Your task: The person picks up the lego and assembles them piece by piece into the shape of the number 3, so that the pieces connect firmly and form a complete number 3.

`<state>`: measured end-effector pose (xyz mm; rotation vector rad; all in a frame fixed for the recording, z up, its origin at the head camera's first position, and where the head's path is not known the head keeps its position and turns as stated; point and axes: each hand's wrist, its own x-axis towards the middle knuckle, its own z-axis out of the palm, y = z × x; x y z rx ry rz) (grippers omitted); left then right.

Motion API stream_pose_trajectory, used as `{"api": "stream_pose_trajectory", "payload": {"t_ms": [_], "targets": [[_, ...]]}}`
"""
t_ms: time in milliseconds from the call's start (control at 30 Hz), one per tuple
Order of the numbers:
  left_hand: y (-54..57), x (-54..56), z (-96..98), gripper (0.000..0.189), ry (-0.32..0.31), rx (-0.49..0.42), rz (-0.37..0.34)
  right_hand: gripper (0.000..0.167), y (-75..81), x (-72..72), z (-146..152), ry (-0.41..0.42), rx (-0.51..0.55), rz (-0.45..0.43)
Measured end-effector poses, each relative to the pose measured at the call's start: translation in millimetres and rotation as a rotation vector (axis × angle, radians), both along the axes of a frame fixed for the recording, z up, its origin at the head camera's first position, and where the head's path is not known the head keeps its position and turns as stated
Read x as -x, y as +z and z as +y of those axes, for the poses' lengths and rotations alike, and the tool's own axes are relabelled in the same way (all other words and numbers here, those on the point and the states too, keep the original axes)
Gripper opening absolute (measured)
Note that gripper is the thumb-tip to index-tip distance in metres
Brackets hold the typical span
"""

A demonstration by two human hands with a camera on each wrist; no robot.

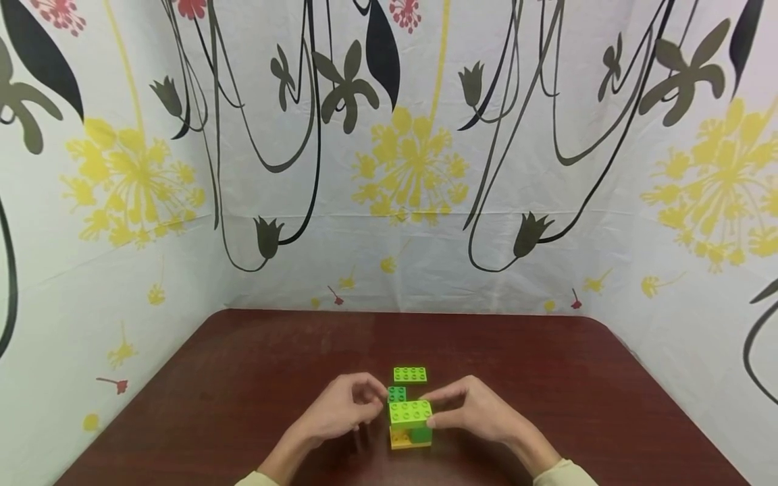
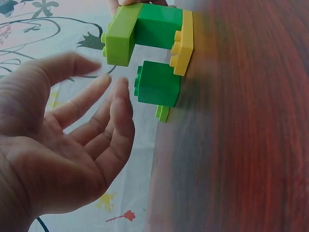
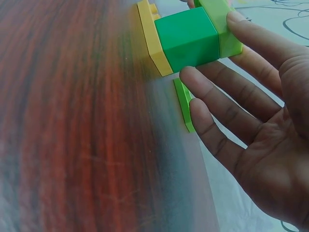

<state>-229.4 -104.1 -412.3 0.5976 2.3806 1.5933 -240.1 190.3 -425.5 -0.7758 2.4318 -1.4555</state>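
Plainly, the right hand pinches the right end of the lime brick between thumb and forefinger, its other fingers extended below. Left of the lime brick, just beside it, the left hand holds nothing, its fingers loosely bent and the thumb apart. The lime brick has its studs up and its long axis running left to right. Beneath its right half sits a green block, and lowest is a yellow plate, lengthwise the same way, on the table. Behind the lime brick, toward its left end, stands a loose green brick, its lower part hidden in the head view; farther behind lies a lime plate. The right wrist view cuts off the lime brick's top edge.
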Motion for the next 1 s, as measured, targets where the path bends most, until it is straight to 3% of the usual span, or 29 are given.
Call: {"api": "stream_pose_trajectory", "payload": {"t_ms": [200, 567, 767, 1000], "targets": [[-9.9, 6.1, 1.9, 0.025, 0.116, 0.048, 0.05, 0.028, -0.6, -0.2, 1.1, -0.012, -0.006, 0.003], [-16.4, 15.5, 10.1, 0.045, 0.078, 0.109, 0.067, 0.028, -0.6, -0.9, 0.3, 0.003, 0.03, -0.036], [-17.2, 19.5, 16.6, 0.045, 0.073, 0.171, 0.075, 0.028, -0.3, -1.1, 0.2, 0.003, 0.032, -0.047], [-18.0, 20.6, 20.4, 0.04, 0.077, 0.179, 0.078, 0.028, 0.4, -1.0, 0.0, -0.01, 0.008, -0.035]]}}
